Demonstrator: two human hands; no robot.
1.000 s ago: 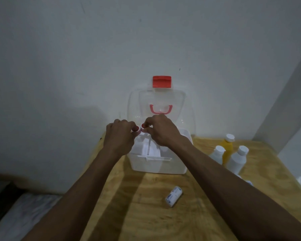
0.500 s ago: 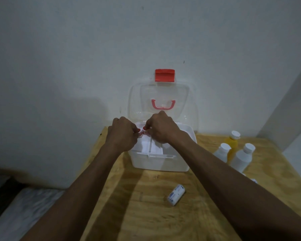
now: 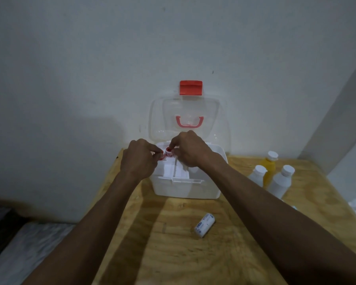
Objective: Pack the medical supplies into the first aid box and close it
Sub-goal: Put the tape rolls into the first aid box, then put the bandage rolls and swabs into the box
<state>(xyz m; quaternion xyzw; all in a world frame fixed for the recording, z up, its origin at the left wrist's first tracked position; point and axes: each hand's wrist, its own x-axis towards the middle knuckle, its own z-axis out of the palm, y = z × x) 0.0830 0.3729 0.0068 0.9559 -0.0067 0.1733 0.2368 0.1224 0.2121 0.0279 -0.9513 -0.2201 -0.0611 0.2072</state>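
A plywood desk (image 3: 224,254) set against a pale wall carries a white first aid box (image 3: 187,188), its clear lid (image 3: 212,120) swung up and leaning back with a red latch (image 3: 190,87) at the top and a red handle (image 3: 189,121) showing through the plastic. Both of a person's arms reach over the open box: the left hand (image 3: 139,161) and the right hand (image 3: 190,150) meet above its far left corner, the fingers (image 3: 174,141) of each pinched together on a small red-and-white container, the left on one (image 3: 162,157) partly hidden beneath the knuckles, the right on one (image 3: 169,151) whose red top faces up. Just below the fingers lie the box's white tray dividers (image 3: 174,171); well to the right of them, on the desk, stand two white bottles (image 3: 280,181) and a yellow bottle (image 3: 269,168), and nearer the camera a wrapped bandage roll (image 3: 204,224) lies on its side. Packing appears to be at an early stage, with most supplies outside the box. To seat the two small containers well, the fingers would best lower them upright into one compartment, side by side and touching the tray floor before release, so neither tips or rides on a divider. Keeping them low and toward the corner should leave the larger bays free for the bottles and let the lid close flat later.
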